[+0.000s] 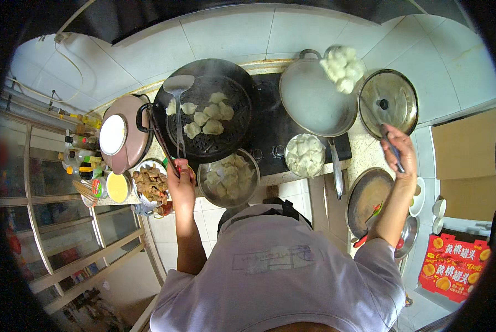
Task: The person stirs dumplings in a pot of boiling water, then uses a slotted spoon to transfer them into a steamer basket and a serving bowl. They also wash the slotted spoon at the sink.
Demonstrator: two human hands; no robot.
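My left hand grips a metal spatula, whose blade is over a black wok with a perforated inner surface. Dark sticks, probably chopsticks, are also in that hand. Several dumplings lie in the wok. My right hand holds the handle of a skimmer. At its far end is a heap of pale dumplings, slightly blurred, at the upper right rim of a steaming pot. Cloudy steam hides the pot's contents.
A bowl of dumplings and a metal spoon or ladle sit at the stove's front. Another dumpling bowl is below the wok. A glass lid leans at right, above a cutting board. Left is a meat dish.
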